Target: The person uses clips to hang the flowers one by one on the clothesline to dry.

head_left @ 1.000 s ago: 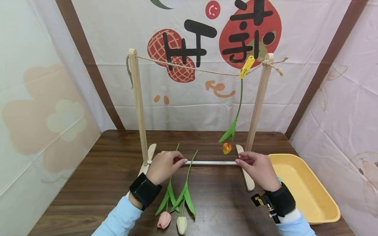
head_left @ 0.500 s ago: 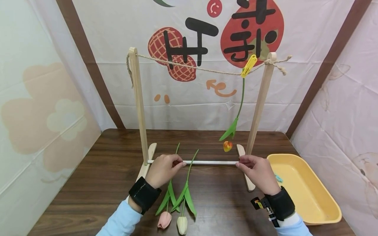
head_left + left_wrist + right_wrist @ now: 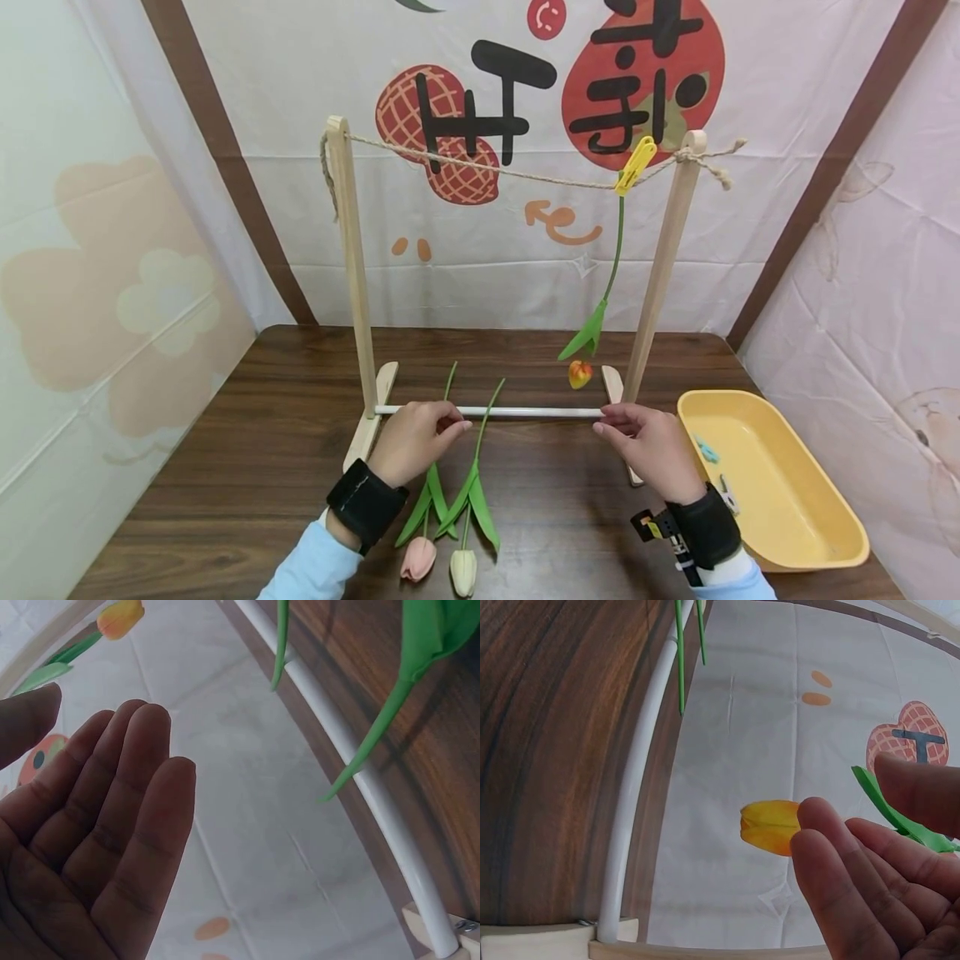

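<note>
head view has both hands at the white rod [image 3: 525, 412] low on the wooden rack [image 3: 352, 275]. wrist views show the left hand [image 3: 82, 847] and right hand [image 3: 870, 885] spread, off it.

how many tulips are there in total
3. An orange tulip hangs head-down from the yellow peg on the string. A pink tulip and a cream tulip lie side by side on the table. None looks hidden.
</note>
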`<state>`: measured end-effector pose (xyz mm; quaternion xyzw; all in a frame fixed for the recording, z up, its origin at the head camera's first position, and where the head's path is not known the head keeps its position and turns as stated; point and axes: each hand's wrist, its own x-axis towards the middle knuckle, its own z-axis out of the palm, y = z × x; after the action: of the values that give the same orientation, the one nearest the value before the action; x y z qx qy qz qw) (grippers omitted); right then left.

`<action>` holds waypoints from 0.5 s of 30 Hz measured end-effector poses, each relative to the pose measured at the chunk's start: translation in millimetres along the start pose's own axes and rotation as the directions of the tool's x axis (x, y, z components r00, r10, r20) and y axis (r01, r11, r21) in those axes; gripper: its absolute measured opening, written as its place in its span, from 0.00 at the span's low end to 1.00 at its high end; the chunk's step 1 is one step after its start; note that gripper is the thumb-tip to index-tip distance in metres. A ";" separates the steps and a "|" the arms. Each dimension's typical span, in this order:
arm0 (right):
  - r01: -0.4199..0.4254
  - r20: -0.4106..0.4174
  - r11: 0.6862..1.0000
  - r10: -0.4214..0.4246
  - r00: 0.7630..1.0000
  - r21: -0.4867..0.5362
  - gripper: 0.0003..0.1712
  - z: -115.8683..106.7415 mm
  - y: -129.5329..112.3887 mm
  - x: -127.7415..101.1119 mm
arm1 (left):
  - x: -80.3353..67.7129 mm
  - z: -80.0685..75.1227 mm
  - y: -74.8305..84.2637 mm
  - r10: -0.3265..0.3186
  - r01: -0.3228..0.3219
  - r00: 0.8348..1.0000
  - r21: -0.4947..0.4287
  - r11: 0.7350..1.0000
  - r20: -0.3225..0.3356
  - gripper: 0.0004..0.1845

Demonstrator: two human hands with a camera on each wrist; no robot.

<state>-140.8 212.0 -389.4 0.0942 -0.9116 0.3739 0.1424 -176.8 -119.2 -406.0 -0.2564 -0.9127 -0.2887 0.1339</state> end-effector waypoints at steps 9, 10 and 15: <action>-0.010 0.014 0.999 0.009 1.000 0.047 0.11 8.6 4.2 -2.0 | -6.0 4.6 -5.0 0.000 0.000 1.000 0.010 1.000 -0.015 0.04; -0.019 0.019 0.999 0.018 1.000 0.050 0.11 9.7 4.7 -2.1 | -6.9 5.1 -5.7 -0.001 0.001 1.000 0.011 1.000 -0.014 0.04; -0.081 0.048 0.995 0.078 0.996 0.061 0.11 15.1 6.1 -3.4 | -10.8 8.2 -10.0 -0.004 0.004 1.000 0.005 1.000 0.011 0.04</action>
<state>-142.2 205.8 -404.7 0.0707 -0.9054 0.4056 0.1034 -174.1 -125.5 -421.4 -0.2558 -0.9147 -0.2852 0.1289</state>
